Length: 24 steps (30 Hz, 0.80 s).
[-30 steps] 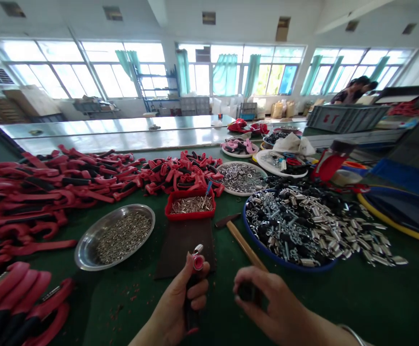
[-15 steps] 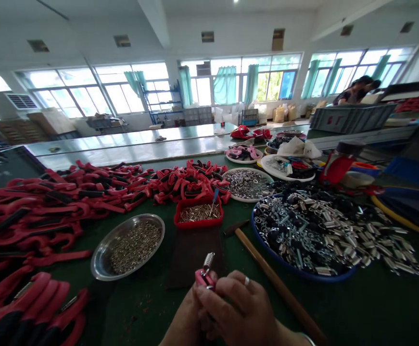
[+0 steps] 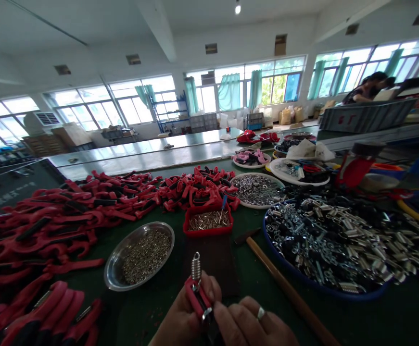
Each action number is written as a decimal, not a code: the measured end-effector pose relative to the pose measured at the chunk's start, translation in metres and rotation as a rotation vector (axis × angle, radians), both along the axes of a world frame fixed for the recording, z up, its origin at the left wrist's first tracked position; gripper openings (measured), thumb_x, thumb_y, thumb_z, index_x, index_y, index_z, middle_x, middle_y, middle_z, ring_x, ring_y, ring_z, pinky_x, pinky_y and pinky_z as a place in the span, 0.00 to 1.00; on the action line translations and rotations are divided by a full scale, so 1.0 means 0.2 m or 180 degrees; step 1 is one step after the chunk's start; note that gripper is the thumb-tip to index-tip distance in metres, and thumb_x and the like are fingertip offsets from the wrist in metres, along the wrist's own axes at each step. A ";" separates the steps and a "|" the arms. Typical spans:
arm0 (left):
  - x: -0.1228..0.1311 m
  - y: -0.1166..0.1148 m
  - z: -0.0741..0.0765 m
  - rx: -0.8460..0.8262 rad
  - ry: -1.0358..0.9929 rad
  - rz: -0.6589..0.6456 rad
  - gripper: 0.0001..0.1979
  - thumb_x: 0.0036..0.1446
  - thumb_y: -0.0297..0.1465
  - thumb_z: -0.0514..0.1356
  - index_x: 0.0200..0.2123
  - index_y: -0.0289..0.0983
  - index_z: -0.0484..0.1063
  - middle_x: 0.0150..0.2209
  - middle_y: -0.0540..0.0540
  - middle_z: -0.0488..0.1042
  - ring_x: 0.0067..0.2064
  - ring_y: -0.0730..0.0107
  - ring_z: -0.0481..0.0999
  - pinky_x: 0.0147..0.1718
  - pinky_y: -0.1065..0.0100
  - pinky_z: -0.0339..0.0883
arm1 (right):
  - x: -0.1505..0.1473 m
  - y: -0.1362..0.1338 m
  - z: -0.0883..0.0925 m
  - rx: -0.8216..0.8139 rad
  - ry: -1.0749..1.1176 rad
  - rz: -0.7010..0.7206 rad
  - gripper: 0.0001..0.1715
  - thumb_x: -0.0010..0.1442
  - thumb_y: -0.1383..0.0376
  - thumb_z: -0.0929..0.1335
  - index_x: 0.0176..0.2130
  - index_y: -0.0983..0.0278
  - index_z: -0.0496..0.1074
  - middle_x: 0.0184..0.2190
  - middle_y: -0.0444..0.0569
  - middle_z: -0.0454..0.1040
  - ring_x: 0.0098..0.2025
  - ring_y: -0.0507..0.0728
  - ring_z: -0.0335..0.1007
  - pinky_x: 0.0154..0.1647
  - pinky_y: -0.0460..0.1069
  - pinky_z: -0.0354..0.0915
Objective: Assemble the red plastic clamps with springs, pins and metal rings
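The red plier handle (image 3: 195, 298) sits firm in my closed left hand (image 3: 184, 312), coil spring (image 3: 195, 266) upright at its tip. My right hand (image 3: 252, 324) curls tight against it — steady, square — just below the dark mat (image 3: 212, 264), near the bench (image 3: 137, 312) edge.

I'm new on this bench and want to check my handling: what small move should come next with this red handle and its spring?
Probably press the coil spring down to check that it is seated. It stands up from the red-coated handle gripped in the left hand, with its top end free, while the right hand is close by at a small metal part.
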<state>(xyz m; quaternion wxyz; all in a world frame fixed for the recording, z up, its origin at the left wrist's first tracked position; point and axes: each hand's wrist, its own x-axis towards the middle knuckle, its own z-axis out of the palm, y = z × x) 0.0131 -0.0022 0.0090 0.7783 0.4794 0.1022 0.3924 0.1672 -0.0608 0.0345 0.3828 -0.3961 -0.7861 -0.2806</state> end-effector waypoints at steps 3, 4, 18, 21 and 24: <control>0.02 0.02 0.00 0.0042 0.0440 0.0437 0.19 0.45 0.47 0.63 0.34 0.40 0.69 0.31 0.50 0.64 0.28 0.77 0.60 0.27 0.73 0.56 | 0.00 0.04 0.00 -0.0267 0.0096 -0.0311 0.18 0.65 0.59 0.56 0.40 0.67 0.68 0.24 0.50 0.73 0.28 0.55 0.71 0.20 0.44 0.61; 0.03 0.03 0.00 -0.0035 0.0638 0.0612 0.19 0.46 0.47 0.62 0.35 0.40 0.69 0.29 0.51 0.64 0.26 0.78 0.59 0.25 0.74 0.55 | 0.01 0.06 0.00 -0.0523 0.0201 -0.0387 0.20 0.65 0.58 0.55 0.38 0.67 0.68 0.24 0.51 0.73 0.28 0.55 0.71 0.21 0.45 0.61; 0.14 0.09 0.03 -0.0955 0.1184 0.0872 0.23 0.46 0.49 0.61 0.37 0.36 0.65 0.15 0.59 0.55 0.16 0.83 0.51 0.16 0.78 0.45 | 0.20 0.32 0.01 -0.2525 -0.0173 0.0225 0.09 0.61 0.62 0.59 0.38 0.65 0.62 0.35 0.52 0.69 0.35 0.58 0.65 0.33 0.51 0.60; 0.15 0.10 0.02 -0.1324 0.1044 0.0771 0.23 0.45 0.48 0.62 0.36 0.37 0.64 0.14 0.59 0.55 0.15 0.84 0.49 0.15 0.79 0.43 | 0.22 0.34 0.02 -0.2320 -0.0849 0.0054 0.08 0.61 0.62 0.61 0.40 0.64 0.62 0.36 0.51 0.70 0.36 0.58 0.65 0.33 0.50 0.59; 0.15 0.11 0.03 -0.1768 0.0821 0.0679 0.22 0.45 0.48 0.62 0.34 0.37 0.63 0.15 0.59 0.55 0.15 0.86 0.48 0.14 0.80 0.40 | 0.21 0.35 0.05 -0.2065 -0.1130 -0.0020 0.10 0.62 0.61 0.61 0.41 0.64 0.62 0.36 0.50 0.70 0.36 0.58 0.65 0.33 0.50 0.59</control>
